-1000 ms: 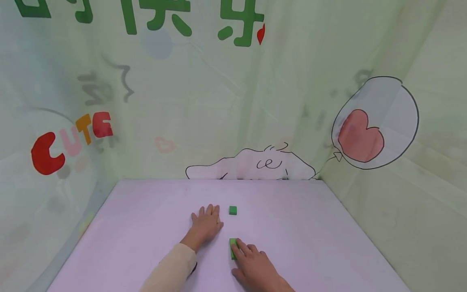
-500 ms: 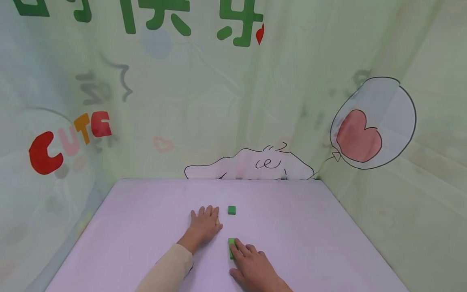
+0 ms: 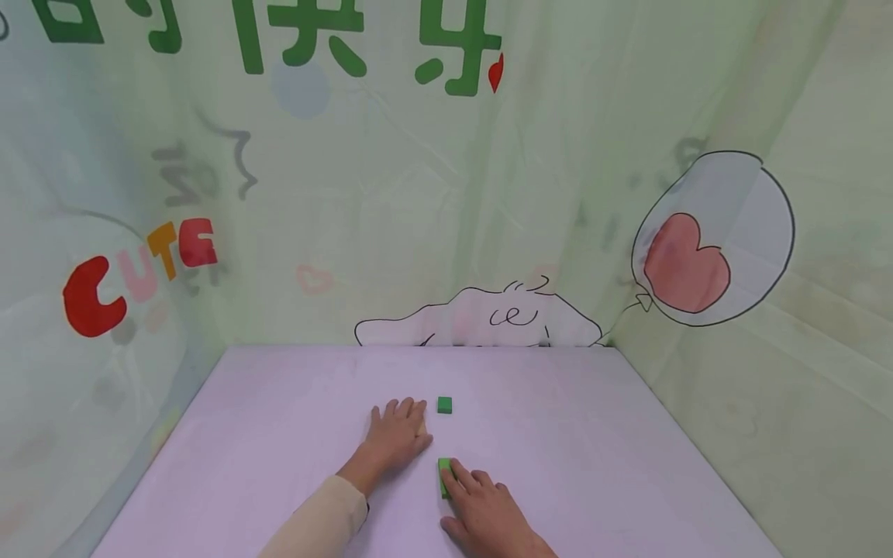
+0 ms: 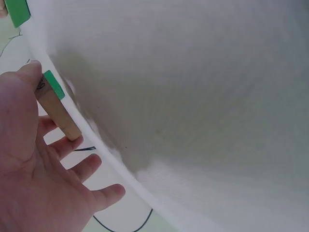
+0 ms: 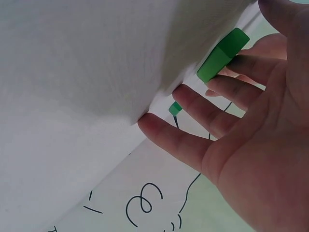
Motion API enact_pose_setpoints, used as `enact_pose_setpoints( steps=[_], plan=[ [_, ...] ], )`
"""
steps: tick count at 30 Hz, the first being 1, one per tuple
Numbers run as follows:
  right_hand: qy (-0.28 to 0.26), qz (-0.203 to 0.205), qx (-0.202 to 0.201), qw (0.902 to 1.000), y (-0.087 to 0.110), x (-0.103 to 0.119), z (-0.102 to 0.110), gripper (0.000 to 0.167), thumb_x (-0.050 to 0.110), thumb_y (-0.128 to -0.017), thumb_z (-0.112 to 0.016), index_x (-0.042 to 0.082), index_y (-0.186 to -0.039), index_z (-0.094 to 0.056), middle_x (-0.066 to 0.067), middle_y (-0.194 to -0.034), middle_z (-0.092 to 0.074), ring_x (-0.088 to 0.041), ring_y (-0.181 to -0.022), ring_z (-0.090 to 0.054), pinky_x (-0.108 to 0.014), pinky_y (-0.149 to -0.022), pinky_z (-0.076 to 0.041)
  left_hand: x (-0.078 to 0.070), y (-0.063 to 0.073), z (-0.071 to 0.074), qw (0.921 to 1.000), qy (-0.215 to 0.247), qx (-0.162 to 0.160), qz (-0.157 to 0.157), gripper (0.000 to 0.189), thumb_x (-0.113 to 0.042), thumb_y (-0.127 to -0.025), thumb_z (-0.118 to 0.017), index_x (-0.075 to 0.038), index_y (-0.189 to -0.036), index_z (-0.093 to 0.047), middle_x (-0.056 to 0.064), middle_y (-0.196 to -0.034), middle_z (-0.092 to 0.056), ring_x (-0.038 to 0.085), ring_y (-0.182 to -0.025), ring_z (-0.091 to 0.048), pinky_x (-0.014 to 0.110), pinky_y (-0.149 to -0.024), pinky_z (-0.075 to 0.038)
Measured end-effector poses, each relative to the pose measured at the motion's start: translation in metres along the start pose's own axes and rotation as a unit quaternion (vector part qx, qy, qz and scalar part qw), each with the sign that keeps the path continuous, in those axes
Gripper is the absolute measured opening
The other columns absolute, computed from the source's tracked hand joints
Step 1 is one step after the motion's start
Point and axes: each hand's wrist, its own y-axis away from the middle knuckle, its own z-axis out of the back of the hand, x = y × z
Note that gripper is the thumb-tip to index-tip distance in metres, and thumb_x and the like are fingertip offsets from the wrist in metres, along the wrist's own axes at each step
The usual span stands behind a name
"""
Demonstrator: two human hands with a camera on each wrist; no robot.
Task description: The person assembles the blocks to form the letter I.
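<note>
"Positioning of small blocks is judged to be the step in hand. How are the fingers to be reported?"

"At the left hand, the fingers are seen spread from above; in the left wrist view, a wooden block is pinched lengthwise between thumb and fingertips. At the right hand, the fingers are slightly parted and nearly straight. The green block is touched by the leading fingertips; the thumb is set apart from it."

"Where are the pieces located?"

"All are carried by the central part of the lilac surface. The wooden block is located farther toward the far edge than the green block, and slightly to the left. A green cube is placed nearest the far edge, just right of the left hand, and is touched by neither hand."

"What is called for by the next move?"

"Should the green block be lifted, the thumb must first be brought against it; for a slide, fingertips alone should suffice. Contact with the cube should be avoided."

"And the room?"

"Beyond the far and side edges, a pale curtain is hung, printed with CUTE lettering and a balloon. The near edge is not shown."
</note>
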Motion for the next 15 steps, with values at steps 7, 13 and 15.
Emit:
enact_pose_setpoints(
  steps=[7, 13, 15],
  plan=[
    [-0.004, 0.002, 0.002, 1.0, 0.002, 0.0, 0.001, 0.075, 0.06, -0.096, -0.063, 0.02, -0.157, -0.046, -0.004, -0.162, -0.046, -0.031, -0.132, -0.055, -0.059, -0.099, -0.051, -0.006, 0.002, -0.003, 0.9997, 0.0, -0.015, -0.021, 0.066, -0.049, -0.102, -0.058, -0.015, -0.156, -0.043, 0.011, -0.156, -0.047, 0.039, -0.143, -0.043, 0.068, -0.114, -0.033],
    [-0.004, 0.021, -0.029, 0.9994, 0.004, -0.002, 0.0, 0.073, 0.057, -0.096, -0.064, 0.016, -0.155, -0.049, -0.007, -0.159, -0.049, -0.031, -0.128, -0.057, -0.059, -0.093, -0.053, -0.01, 0.002, -0.003, 0.9997, -0.004, -0.003, -0.025, 0.067, -0.052, -0.103, -0.056, -0.015, -0.158, -0.042, 0.012, -0.158, -0.046, 0.039, -0.145, -0.043, 0.068, -0.116, -0.031],
    [-0.007, 0.021, -0.032, 0.9992, 0.004, -0.003, -0.001, 0.073, 0.057, -0.096, -0.064, 0.016, -0.155, -0.049, -0.007, -0.159, -0.049, -0.031, -0.128, -0.057, -0.059, -0.093, -0.053, -0.011, 0.002, -0.004, 0.9995, -0.01, -0.002, -0.029, 0.067, -0.051, -0.103, -0.055, -0.015, -0.158, -0.042, 0.011, -0.157, -0.047, 0.039, -0.145, -0.043, 0.068, -0.116, -0.032]
  ],
)
